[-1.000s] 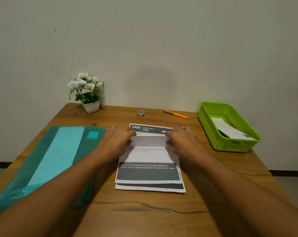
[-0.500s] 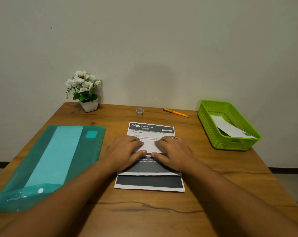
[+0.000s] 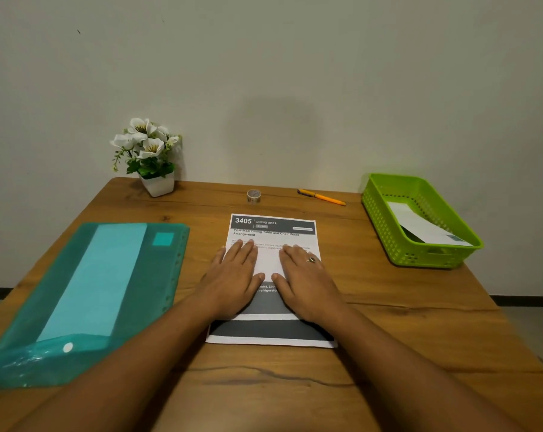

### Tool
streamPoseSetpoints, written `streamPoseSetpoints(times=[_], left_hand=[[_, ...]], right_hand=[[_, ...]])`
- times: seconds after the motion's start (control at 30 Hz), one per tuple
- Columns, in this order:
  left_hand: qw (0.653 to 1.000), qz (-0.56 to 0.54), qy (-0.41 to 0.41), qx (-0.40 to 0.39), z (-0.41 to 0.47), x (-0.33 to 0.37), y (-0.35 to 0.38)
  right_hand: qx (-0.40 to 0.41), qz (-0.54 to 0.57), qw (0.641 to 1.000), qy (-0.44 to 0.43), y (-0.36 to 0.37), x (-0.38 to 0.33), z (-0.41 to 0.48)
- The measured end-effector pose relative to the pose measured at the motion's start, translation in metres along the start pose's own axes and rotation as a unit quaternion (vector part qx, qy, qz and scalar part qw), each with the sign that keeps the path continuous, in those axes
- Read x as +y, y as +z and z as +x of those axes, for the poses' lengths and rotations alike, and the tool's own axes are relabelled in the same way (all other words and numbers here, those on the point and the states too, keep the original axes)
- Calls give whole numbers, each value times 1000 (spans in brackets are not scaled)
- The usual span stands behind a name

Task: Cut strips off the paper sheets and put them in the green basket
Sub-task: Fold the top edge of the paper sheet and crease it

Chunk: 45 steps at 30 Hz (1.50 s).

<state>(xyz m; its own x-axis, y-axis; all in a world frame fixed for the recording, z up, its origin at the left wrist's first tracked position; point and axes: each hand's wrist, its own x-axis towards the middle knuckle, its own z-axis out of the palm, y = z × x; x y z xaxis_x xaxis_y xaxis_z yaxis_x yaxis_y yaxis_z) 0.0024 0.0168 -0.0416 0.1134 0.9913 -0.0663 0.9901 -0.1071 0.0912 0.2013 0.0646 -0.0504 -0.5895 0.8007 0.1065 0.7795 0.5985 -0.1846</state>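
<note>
Left hand (image 3: 234,280) and right hand (image 3: 306,280) are pressing flat, fingers straight, on the paper sheets (image 3: 273,226) at 12 o'clock (light, limp, probably best pinched at an edge), the green basket (image 3: 419,258) sitting at 2 o'clock.

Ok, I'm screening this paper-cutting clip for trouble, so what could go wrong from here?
1. The left hand and right hand press flat on the top sheet, which sits offset on the lower sheet; the stack may slide and the strip come out crooked.
2. The orange tool lies beyond the sheets; reaching for it frees one hand, so the paper may shift.
</note>
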Motion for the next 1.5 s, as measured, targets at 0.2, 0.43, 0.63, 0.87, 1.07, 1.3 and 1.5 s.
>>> streamPoseSetpoints(times=[0.2,0.43,0.63,0.87,1.07,1.3,1.5], left_hand=[[998,11,-48,-35,-3,-16,-6],[998,43,-29,-21,-1,-27,-33],[997,-7,-22,-76,16,-39,-52],[991,-14,-29,-131,39,-45,-59],[994,-57,-31,-89,31,-35,-62],[998,13,17,67,10,-18,-56],[987,70,21,142,4,2,-45]], right_hand=[[-19,-17,998,52,-11,37,-18],[-43,-9,997,69,-23,42,-15],[-84,5,994,74,-42,42,-8],[-109,12,990,85,-50,38,1],[-111,19,990,84,-53,37,6],[-43,-23,999,24,-62,4,15],[0,-67,997,-27,-54,-27,31]])
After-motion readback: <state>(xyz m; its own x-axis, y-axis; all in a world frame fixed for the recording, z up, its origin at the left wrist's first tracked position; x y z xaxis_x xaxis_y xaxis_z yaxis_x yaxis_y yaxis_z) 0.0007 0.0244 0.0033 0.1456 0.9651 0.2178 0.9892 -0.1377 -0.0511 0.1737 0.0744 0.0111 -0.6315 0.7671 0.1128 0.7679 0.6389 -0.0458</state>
